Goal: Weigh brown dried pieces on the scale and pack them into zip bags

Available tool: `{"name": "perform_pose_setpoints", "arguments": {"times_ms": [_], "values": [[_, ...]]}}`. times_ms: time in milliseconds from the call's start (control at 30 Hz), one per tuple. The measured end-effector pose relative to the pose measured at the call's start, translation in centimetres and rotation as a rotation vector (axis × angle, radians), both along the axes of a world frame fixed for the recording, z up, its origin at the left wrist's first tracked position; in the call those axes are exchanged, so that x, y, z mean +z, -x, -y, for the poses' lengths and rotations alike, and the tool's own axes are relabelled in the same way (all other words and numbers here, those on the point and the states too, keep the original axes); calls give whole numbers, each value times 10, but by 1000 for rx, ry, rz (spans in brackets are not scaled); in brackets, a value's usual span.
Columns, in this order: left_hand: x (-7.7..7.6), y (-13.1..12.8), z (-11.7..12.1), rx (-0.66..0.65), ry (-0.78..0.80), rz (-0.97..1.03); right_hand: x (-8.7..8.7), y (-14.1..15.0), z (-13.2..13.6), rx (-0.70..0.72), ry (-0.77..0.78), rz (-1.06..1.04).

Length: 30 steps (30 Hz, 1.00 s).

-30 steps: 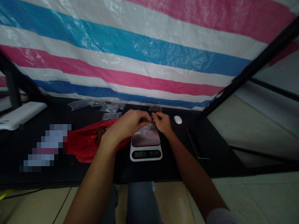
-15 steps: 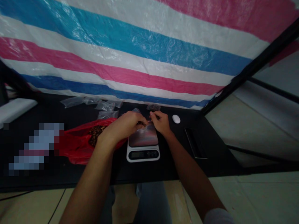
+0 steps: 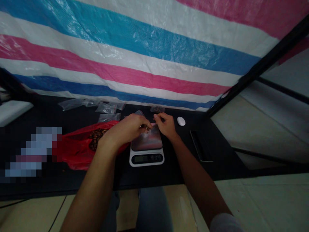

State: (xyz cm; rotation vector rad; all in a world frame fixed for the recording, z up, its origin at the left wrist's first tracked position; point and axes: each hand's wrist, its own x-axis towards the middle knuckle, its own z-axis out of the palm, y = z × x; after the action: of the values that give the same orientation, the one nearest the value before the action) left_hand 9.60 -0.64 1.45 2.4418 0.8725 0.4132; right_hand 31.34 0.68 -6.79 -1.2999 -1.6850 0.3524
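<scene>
My left hand (image 3: 136, 125) is closed above the scale's plate, its fingertips pinching what looks like a small clear plastic bag (image 3: 145, 127) with brown pieces in it. Close by on the right, my right hand (image 3: 165, 124) pinches with thumb and forefinger at the bag's far edge; the fingers partly hide the grip. Under both hands stands a white kitchen scale (image 3: 146, 162) with a metal plate and a lit display. Beneath my left forearm, a red plastic bag (image 3: 77, 154) lies spread open with a heap of brown beans or nuts (image 3: 95, 137).
Several clear plastic bags (image 3: 106, 108) lie along the back of the black table (image 3: 173, 174). Another small bag with dark contents (image 3: 157, 109) lies behind my hands. To the right are a white oval object (image 3: 181, 121) and a dark phone (image 3: 201, 146). A striped sheet (image 3: 145, 64) hangs behind.
The view has shifted slightly, moving everything a little left and up. Both hands stay close together over the scale, with only small finger movement.
</scene>
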Motion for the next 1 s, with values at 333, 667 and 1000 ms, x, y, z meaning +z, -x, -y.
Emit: {"name": "perform_pose_setpoints", "arguments": {"times_ms": [333,667,1000], "values": [[1,1,1,75,81,20,30,-4,17,335,209,-31],[1,-2,5,77,101,92,25,2,16,332,211,-59],[8,2,14,-5,43,149,20,1,15,271,167,-44]]}}
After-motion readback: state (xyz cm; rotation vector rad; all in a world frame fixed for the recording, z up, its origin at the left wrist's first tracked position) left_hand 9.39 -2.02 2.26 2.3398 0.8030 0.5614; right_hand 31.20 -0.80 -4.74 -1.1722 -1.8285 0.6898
